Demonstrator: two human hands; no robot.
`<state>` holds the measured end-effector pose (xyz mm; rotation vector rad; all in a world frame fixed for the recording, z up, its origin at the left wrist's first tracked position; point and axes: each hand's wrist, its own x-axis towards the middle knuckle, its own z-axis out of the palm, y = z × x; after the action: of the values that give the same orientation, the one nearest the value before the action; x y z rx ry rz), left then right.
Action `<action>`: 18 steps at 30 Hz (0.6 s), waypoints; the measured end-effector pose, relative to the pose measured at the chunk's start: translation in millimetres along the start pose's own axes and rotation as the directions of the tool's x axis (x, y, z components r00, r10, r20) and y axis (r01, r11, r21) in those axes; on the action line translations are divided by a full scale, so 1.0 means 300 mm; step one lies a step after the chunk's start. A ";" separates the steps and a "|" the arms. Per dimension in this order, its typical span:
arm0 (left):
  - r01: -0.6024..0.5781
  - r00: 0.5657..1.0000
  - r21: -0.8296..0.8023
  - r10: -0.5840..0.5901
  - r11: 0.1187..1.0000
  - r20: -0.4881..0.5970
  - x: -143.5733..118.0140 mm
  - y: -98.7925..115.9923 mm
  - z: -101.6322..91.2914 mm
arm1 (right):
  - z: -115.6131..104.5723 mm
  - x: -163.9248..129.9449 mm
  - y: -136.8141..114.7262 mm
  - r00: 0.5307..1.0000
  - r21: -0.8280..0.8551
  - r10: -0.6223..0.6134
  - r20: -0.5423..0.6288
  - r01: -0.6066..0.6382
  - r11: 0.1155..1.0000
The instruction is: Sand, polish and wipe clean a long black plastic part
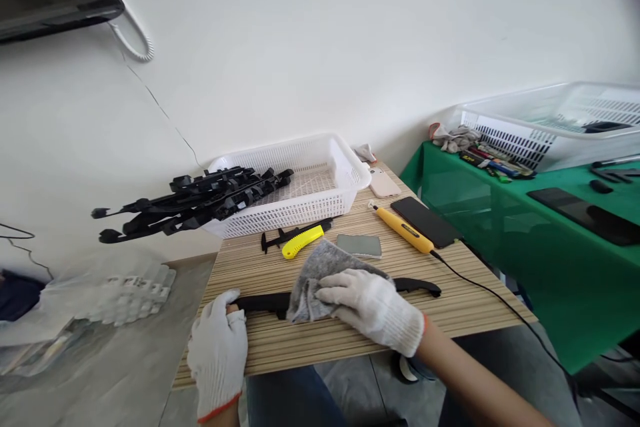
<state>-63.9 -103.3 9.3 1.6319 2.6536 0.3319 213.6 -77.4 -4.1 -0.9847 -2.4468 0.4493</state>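
Observation:
A long black plastic part (260, 302) lies across the front of the wooden table. My left hand (219, 340), in a white knit glove, is closed around its left end. Over the part's middle is a grey cloth (317, 273), which hides that stretch. My gloved right hand (367, 300) presses the cloth down onto the part, fingers bunched on the fabric. The part's curved right end (423, 286) sticks out past the cloth. Just behind the cloth sit a yellow utility knife (303, 241), a black caliper (285, 237) and a grey sanding pad (359, 245).
A white basket (285, 217) holds several similar black parts (200, 203) that overhang its left side. A yellow corded tool (405, 230), a black phone (425, 220) and a pink phone (384, 183) lie at right. Beside stands a green-covered table (470, 213) with another white basket (545, 140).

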 end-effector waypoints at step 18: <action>0.037 0.999 0.038 -0.038 0.999 0.016 0.008 0.011 -0.009 | -0.127 -0.383 0.181 0.870 -0.218 0.389 -0.301 -0.460 0.861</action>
<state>-62.2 -100.2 12.6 1.5847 2.6903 0.2684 337.6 -117.0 -30.6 -1.6204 -2.0924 0.0982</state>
